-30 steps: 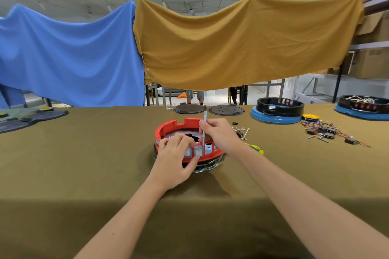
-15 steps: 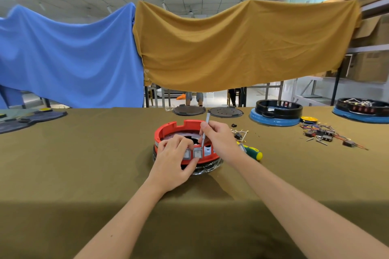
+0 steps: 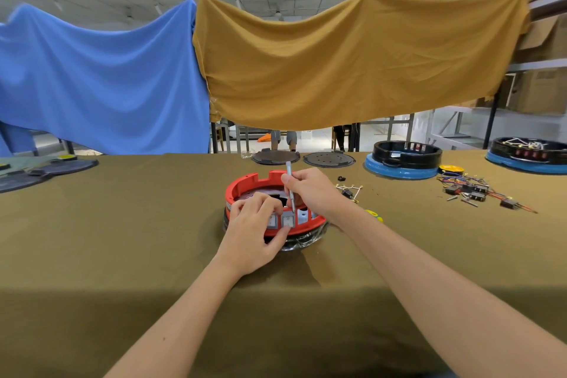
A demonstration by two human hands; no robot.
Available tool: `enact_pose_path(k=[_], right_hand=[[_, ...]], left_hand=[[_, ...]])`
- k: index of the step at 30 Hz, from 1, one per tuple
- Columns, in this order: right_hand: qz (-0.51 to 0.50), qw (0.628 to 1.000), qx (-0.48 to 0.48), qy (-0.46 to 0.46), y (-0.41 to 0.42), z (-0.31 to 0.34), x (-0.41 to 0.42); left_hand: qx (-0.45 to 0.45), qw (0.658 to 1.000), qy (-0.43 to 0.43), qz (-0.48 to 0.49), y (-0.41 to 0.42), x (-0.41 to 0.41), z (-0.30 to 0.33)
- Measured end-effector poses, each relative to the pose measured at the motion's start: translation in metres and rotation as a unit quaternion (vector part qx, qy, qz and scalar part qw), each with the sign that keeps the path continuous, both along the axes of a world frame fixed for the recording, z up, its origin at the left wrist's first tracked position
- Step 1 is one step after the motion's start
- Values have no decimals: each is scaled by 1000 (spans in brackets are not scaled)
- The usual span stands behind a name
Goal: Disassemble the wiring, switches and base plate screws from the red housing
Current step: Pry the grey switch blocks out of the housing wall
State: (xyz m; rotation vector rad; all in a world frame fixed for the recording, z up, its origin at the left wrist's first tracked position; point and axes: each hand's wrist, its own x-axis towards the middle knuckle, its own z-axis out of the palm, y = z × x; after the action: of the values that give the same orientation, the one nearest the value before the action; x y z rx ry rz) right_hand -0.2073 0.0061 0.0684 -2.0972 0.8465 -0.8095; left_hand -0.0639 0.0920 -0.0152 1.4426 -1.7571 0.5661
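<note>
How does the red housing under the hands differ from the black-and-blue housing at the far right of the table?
The red housing is gripped by the left hand while the right hand works a thin metal tool inside it; the black-and-blue housing sits untouched. The first has a red wall, the second a black wall on a blue base. Both are round and open-topped.

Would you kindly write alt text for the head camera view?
A left hand grips a red housing on a table while the right hand holds a thin metal tool inside its near wall. Loose switches and wires lie at right.
</note>
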Motion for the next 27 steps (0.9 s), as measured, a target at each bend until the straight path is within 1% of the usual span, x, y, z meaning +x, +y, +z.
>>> enact_pose_path(k=[3,6,8,15,21,27], right_hand=[[-5,1000,-9,-18,3,-4,0],[-32,994,-9,-102,7,-15,-1],[-41,989,-5,-139,9,-21,-1],[-69,981,16,-179,6,-26,3],[-78,984,15,-157,7,-25,6],[-50,998,7,-49,4,-7,3]], left_hand=[[-2,1000,2,-2,1,-1,1],[2,1000,8,0,1,-1,0],[4,1000,13,2,2,-1,1],[12,999,35,0,1,0,2],[14,1000,26,9,-1,1,1],[18,1000,21,9,0,1,1]])
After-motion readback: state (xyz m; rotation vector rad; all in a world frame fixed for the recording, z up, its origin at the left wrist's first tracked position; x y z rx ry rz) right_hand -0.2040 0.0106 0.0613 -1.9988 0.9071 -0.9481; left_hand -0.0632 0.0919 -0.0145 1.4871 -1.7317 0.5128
